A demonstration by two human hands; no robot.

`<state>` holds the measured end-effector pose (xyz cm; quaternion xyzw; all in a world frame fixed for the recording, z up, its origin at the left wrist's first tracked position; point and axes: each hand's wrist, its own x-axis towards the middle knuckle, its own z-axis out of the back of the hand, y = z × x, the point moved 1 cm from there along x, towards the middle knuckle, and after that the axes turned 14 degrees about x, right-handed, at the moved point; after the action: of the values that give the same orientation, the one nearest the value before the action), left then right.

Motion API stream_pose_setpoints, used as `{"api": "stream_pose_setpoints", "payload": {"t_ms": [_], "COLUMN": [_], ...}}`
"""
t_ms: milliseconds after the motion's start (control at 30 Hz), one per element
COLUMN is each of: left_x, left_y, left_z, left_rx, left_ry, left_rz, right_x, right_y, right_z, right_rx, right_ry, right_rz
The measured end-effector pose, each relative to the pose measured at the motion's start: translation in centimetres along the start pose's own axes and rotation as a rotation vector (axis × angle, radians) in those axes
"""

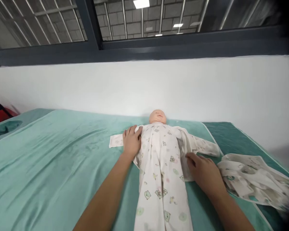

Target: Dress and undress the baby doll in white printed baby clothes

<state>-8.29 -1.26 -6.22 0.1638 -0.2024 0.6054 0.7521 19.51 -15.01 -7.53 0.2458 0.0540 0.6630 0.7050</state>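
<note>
Two hands flank a doll (157, 116) in a pale printed garment (156, 154), laid on a teal cover (62, 166). The doll's head lies at the cover's far edge, beside the wall (86, 86); its long axis points toward the wearer, the garment's legs running out of view at the bottom.

The left hand (132, 141) rests palm down over the sleeve and shoulder, nearer the head; its fingers are extended, but I cannot tell whether it pinches cloth. The right hand (203, 168) is lower, beyond the garment's other side, fingers curled at a plain white panel (186, 166); whether they grip it is hidden. The garment lies between them, slightly farther off.

The fabric looks soft and thin, dotted with small animals and green ovals, its sleeves (205, 146) spread wide. The doll's head is smooth, rounded and bald. The cover appears plush and wrinkled; toward its right edge, a crumpled printed cloth (248, 179) lies near the right hand.
</note>
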Motion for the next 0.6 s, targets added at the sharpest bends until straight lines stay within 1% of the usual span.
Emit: {"api": "stream_pose_setpoints", "payload": {"t_ms": [67, 133, 233, 333, 400, 467, 533, 567, 600], "left_x": [0.1, -0.2, -0.8, -1.3, -1.4, -1.4, -1.4, -1.3, -1.3], "left_y": [0.9, 1.7, 2.3, 2.2, 1.9, 1.8, 1.7, 1.7, 1.7], "left_z": [0.0, 0.2, 0.9, 1.4, 1.5, 1.6, 1.5, 1.5, 1.4], "left_rx": [0.021, 0.022, 0.037, 0.041, 0.035, 0.026, 0.017, 0.015, 0.014], "left_ry": [0.053, 0.095, 0.116, 0.134, 0.148, 0.156, 0.157, 0.156, 0.156], "left_rz": [-0.028, -0.027, 0.027, 0.084, 0.113, 0.131, 0.14, 0.142, 0.14], "right_x": [-0.2, -0.3, -0.6, -1.2, -1.5, -1.4, -0.3, 0.5, 1.7], "right_y": [-0.6, -1.3, -1.8, -1.3, 0.1, 2.7, 6.2, 8.2, 10.2], "right_z": [0.2, 0.1, -0.5, -0.6, 0.1, 1.3, 2.5, 2.8, 2.9], "right_rx": [-0.021, -0.006, 0.062, 0.232, 0.383, 0.51, 0.567, 0.569, 0.543], "right_ry": [0.049, 0.043, -0.055, -0.216, -0.331, -0.398, -0.393, -0.371, -0.321], "right_rz": [-0.101, -0.152, -0.144, -0.084, 0.007, 0.143, 0.295, 0.382, 0.442]}}
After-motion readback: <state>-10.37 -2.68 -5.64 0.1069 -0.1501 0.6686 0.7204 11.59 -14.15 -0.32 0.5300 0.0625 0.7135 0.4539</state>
